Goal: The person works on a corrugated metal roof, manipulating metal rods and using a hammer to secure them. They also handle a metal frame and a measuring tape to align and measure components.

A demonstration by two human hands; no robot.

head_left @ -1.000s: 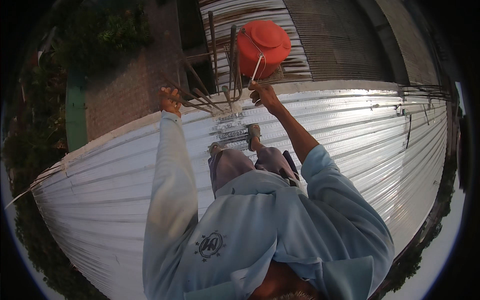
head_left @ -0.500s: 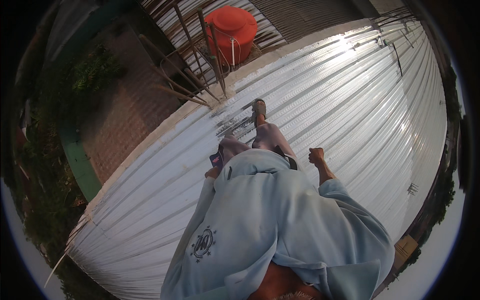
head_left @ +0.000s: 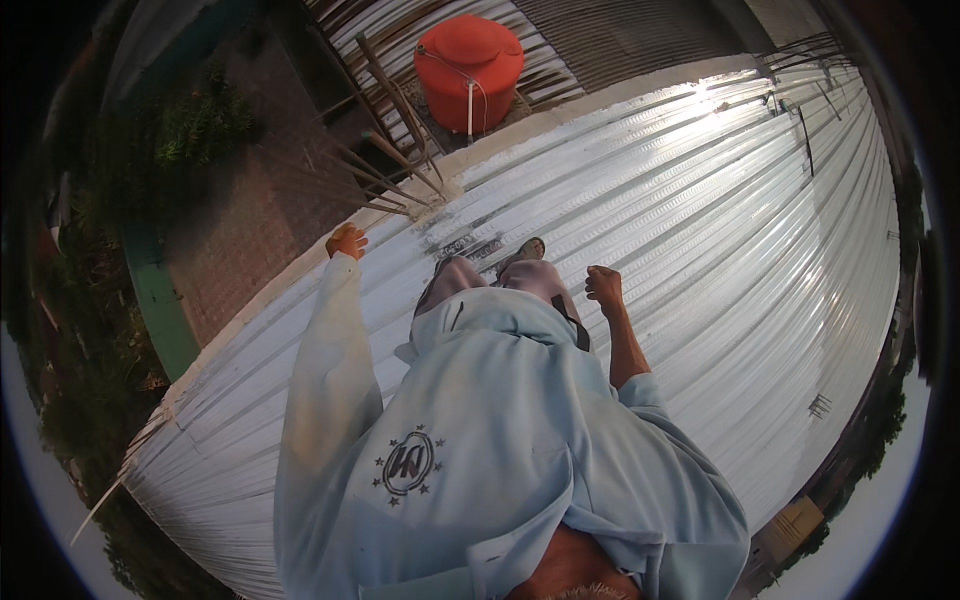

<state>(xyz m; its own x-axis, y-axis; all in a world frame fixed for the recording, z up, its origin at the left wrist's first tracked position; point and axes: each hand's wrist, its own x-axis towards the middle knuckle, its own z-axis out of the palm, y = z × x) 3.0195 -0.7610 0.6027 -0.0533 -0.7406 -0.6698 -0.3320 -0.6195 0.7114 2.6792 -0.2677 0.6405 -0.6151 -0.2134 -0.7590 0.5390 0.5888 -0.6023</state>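
Observation:
My left hand (head_left: 347,241) reaches forward at the roof's left edge, its fingers apart and nothing seen in them. Nearest to it are several brownish rods (head_left: 390,180) that stick up and outward from the edge. Ahead of my right hip, my right hand (head_left: 603,285) is held in the air above the metal, its fingers curled into a fist. Nothing shows in that fist. Below me lies the shiny corrugated metal roof (head_left: 700,230). One sandal (head_left: 532,247) shows past my bent knees, close to a dark worn patch (head_left: 460,240) on the sheet.
A red-orange water tank (head_left: 470,80) with a white pipe stands beyond the roof's far edge. Along the left, a pale concrete edge (head_left: 265,310) borders a drop to a brick-paved ground (head_left: 220,240). Dark wires (head_left: 805,140) lie at the far right.
My left hand has come away from my left hip and stretched forward, its fingers now apart. My right fist has moved slightly forward and left. My knees look more bent and the view has shifted.

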